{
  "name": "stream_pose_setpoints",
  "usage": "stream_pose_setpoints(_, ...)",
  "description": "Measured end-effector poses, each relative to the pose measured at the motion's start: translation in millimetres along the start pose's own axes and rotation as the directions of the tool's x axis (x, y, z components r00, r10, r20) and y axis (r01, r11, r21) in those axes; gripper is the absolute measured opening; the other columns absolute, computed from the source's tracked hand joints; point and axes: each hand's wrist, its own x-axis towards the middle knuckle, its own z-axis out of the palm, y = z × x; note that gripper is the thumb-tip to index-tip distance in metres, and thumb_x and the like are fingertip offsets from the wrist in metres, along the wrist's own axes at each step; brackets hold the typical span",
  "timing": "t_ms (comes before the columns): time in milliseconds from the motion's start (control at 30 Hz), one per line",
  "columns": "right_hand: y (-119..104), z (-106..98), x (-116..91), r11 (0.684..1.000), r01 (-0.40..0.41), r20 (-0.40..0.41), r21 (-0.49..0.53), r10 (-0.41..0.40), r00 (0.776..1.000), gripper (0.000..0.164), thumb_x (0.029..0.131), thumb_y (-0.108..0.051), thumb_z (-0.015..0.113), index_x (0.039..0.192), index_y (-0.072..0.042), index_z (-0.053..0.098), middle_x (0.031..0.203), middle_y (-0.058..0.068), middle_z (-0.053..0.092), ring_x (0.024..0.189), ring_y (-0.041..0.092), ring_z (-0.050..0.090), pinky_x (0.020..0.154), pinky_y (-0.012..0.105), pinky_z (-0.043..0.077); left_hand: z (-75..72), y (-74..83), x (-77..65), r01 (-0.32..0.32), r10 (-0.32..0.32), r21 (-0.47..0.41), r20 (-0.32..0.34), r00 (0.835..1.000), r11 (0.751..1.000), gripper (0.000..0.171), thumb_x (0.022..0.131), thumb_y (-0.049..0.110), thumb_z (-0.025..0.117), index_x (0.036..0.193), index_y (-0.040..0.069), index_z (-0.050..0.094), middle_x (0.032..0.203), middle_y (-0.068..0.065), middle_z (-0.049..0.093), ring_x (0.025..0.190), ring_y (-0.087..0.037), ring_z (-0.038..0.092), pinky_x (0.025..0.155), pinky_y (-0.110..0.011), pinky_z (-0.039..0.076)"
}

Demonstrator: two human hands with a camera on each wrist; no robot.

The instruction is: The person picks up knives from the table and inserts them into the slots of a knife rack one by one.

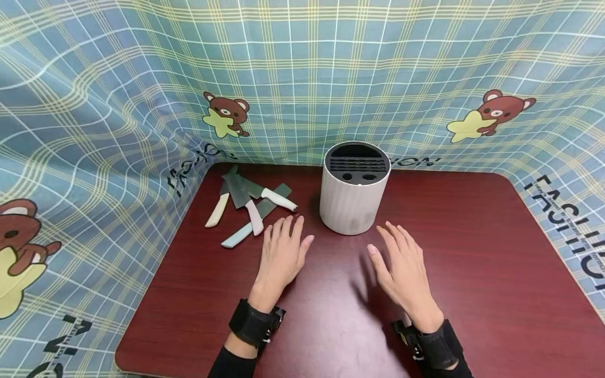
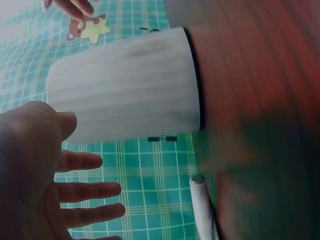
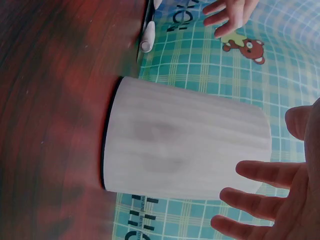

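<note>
A white ribbed knife block (image 1: 352,205) with a black slotted top (image 1: 357,164) stands upright near the table's back. To its left lie several knives in a loose, overlapping pile: one with a white handle (image 1: 279,200), one with a pink handle (image 1: 254,217), one with a light blue handle (image 1: 237,235) and one with a cream handle (image 1: 217,211). My left hand (image 1: 283,254) is held out over the table, fingers extended, just in front of the pile. On the block's right front side, my right hand (image 1: 402,265) hovers with fingers spread. Both hands hold nothing.
The dark red wooden table (image 1: 472,252) has rounded corners. A blue checked cloth (image 1: 302,79) printed with bears hangs behind it and along both sides. Each wrist wears a black strap (image 1: 251,321) with a small camera.
</note>
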Motion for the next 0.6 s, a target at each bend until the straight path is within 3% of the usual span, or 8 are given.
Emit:
stream_pose_setpoints(367, -16, -4, -3, 0.997, 0.079, -0.004, 0.005, -0.079, 0.997, 0.049, 0.097, -0.031, 0.064, 0.141, -0.009, 0.058, 0.151, 0.016, 0.052, 0.144, 0.039, 0.041, 0.109, 0.061, 0.033, -4.9, -34.2, 20.5, 0.026, -0.029, 0.075, 0.041, 0.999, 0.997, 0.049, 0.107, 0.043, 0.046, 0.136, 0.006, 0.059, 0.125, -0.017, 0.066, 0.118, -0.038, 0.060, 0.095, -0.055, 0.048)
stream_pose_setpoints(600, -21, -8, -4, 0.995, 0.095, 0.000, 0.001, -0.095, 0.995, 0.050, 0.097, -0.030, 0.064, 0.142, -0.009, 0.057, 0.151, 0.015, 0.052, 0.144, 0.038, 0.041, 0.109, 0.060, 0.033, -2.9, -47.8, 25.4, 0.031, -0.036, 0.088, 0.053, 0.998, 0.996, 0.043, 0.108, 0.036, 0.046, 0.135, 0.005, 0.059, 0.124, -0.018, 0.067, 0.117, -0.039, 0.061, 0.094, -0.057, 0.051)
